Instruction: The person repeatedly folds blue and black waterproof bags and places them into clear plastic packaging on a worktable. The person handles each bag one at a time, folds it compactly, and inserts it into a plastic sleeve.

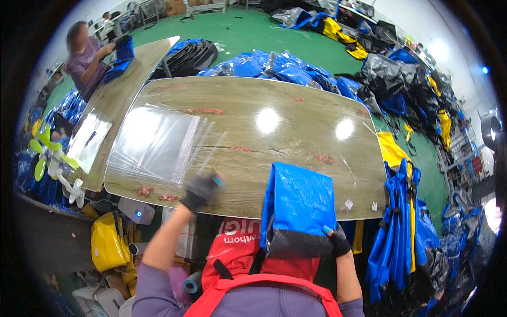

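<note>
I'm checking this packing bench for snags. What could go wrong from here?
The blue bag overhangs the table edge, held only by the right hand at its lower corner, so it could tip off. The left hand is blurred near the fanned-out clear bags; a quick grab might take several or push the stack out of line.

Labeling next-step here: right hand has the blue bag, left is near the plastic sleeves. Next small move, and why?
Probably the left hand carries on to the stack of clear plastic sleeves and lifts the top one. The right hand grips the bottom corner of the folded blue bag at the table edge; the left, gloved and motion-blurred, holds nothing and sits beside the stack's near corner.
</note>
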